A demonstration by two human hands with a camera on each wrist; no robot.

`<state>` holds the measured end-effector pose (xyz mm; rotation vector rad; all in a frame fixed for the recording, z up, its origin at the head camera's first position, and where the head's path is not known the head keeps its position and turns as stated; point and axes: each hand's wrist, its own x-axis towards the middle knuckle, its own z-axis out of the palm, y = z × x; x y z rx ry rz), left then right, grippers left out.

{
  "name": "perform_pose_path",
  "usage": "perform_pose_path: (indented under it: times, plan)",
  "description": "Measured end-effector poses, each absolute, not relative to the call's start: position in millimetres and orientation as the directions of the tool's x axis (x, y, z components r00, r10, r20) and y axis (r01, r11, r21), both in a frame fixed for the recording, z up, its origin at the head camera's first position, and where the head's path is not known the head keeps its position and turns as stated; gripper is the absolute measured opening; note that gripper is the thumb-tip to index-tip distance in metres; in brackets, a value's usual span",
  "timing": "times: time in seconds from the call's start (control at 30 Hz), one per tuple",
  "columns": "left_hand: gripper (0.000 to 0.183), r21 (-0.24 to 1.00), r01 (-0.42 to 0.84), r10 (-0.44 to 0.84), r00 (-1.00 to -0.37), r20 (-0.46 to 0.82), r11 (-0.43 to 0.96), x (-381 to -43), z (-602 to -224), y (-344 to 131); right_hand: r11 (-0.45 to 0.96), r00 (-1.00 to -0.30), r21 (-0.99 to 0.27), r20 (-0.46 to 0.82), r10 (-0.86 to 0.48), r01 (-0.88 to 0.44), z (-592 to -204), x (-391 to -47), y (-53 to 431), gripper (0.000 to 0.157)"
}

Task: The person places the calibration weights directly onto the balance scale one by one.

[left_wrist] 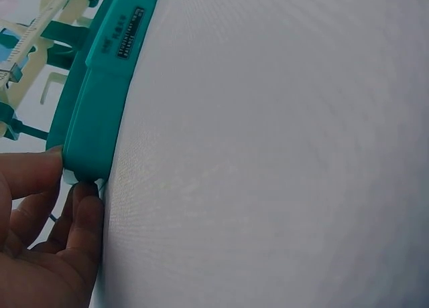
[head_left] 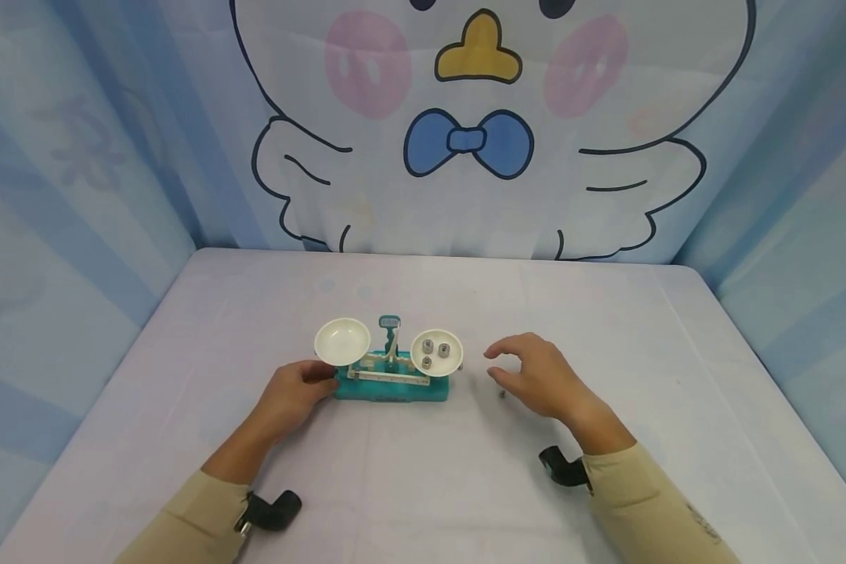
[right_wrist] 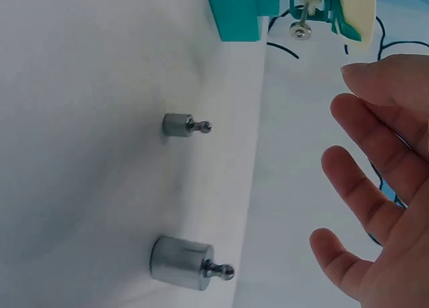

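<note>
A teal balance scale (head_left: 395, 392) stands on the table with two cream pans. Its left pan (head_left: 341, 342) holds nothing, while the right pan (head_left: 455, 345) carries several small metal weights (head_left: 428, 346) and sits a little lower. My left hand (head_left: 292, 399) grips the left end of the scale's base (left_wrist: 94, 134), thumb at its top corner and fingers curled at its end. Right of the scale, my right hand (head_left: 543, 380) hovers with relaxed, parted fingers and nothing between them. Beneath it, a small weight (right_wrist: 177, 125) and a larger weight (right_wrist: 181, 262) stand upright on the table.
A pale cloth covers the table (head_left: 409, 486). Behind it hangs a curtain (head_left: 465, 211) with a cartoon figure, and blue curtains (head_left: 63, 235) flank both sides. A dark wrist camera (head_left: 275, 511) is strapped to each sleeve.
</note>
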<state>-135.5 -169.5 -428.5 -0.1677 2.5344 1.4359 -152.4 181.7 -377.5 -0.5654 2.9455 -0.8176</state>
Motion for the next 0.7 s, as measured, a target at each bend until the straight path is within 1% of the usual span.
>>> perform_pose_path:
  times: [0.13,0.27,0.7]
  plan:
    - [0.037,0.836,-0.210,0.011,-0.968,-0.250,0.508,-135,-429,-169,0.813,-0.942,-0.510,-0.014,-0.336,-0.282,-384,-150,188,0.022]
    - [0.037,0.837,-0.212,0.009,-0.968,-0.251,0.504,-135,-429,-169,0.822,-0.943,-0.511,-0.059,-0.326,-0.252,-392,-151,193,0.021]
    - [0.039,0.828,-0.224,0.000,-0.965,-0.261,0.514,-134,-427,-168,0.826,-0.926,-0.488,-0.089,-0.368,-0.282,-406,-156,202,0.013]
